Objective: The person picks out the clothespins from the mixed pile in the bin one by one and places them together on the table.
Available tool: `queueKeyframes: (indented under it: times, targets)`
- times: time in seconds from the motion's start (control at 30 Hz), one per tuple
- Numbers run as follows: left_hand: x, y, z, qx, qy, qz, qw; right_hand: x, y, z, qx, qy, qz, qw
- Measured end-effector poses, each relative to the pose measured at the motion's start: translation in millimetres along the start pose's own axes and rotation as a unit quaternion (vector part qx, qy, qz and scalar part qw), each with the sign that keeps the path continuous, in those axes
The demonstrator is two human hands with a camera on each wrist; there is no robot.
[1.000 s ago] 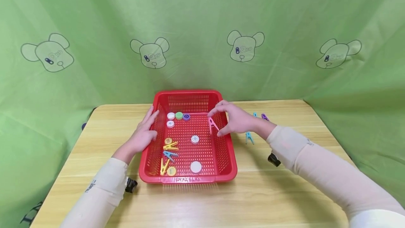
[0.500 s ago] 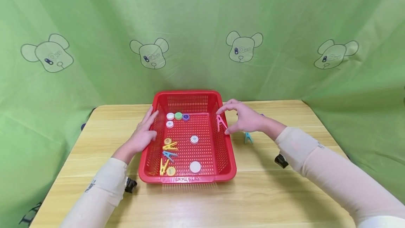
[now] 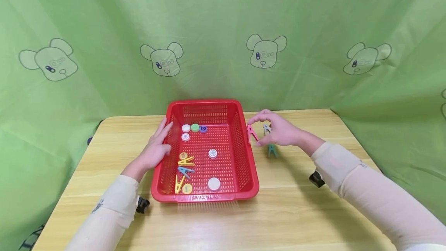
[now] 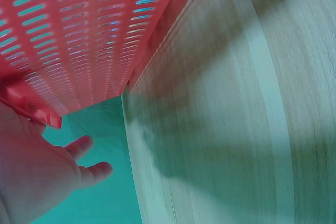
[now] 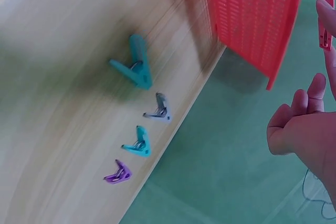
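Observation:
My right hand (image 3: 280, 130) pinches a pink clothespin (image 3: 251, 133) between thumb and index finger, just outside the right rim of a red plastic basket (image 3: 256, 183). In the right wrist view the clothespin (image 5: 325, 27) stands out beyond the basket's edge. My left hand (image 3: 155, 151) rests on the basket's left rim, fingers straight and thumb over the inside. Two of its fingers (image 4: 94, 174) stretch out below the rim in the left wrist view. Inside the basket lie yellow clothespins (image 3: 186, 161), a blue clothespin (image 3: 185, 171) and several round caps, among them a green cap (image 3: 195, 128).
Right of the basket on the wooden table (image 3: 195, 227) lie a teal clothespin (image 5: 137, 64), a grey clothespin (image 5: 159, 109), a turquoise clothespin (image 5: 138, 142) and a purple clothespin (image 5: 118, 173). A green curtain (image 3: 209, 18) hangs behind the table.
My right hand has moved right with the pink clothespin, from over the basket's inside to past its right rim. The left hand has stayed on the left rim.

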State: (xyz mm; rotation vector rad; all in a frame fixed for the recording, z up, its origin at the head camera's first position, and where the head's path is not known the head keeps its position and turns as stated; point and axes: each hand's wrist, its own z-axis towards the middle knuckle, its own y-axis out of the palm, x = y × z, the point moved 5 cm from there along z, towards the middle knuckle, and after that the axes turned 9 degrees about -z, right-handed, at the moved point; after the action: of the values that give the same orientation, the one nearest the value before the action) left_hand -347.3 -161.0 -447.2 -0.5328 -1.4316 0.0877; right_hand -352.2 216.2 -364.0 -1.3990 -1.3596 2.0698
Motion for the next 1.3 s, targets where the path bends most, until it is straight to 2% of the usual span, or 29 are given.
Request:
queueKeyframes:
  times: [0.37,0.67,0.97,1.3]
  targets:
    - [1.8,-0.3,-0.2,0.000,0.001,-0.002,1.0000,19.4,-7.5,-16.6,0.018,0.015,0.004,1.000]
    - [2.1,0.7,-0.9,-0.001,0.004,0.000,1.0000,37.0,-7.3,-29.8,0.008,0.048,0.023,0.999]
    - [-5.7,-1.4,0.6,0.000,-0.004,-0.011,0.9999,56.7,-5.2,-36.0,0.016,0.063,0.008,0.998]
    - [3.3,0.9,-1.7,-0.002,0.016,-0.012,0.9998,82.3,-1.3,-51.3,0.014,0.100,0.008,0.995]
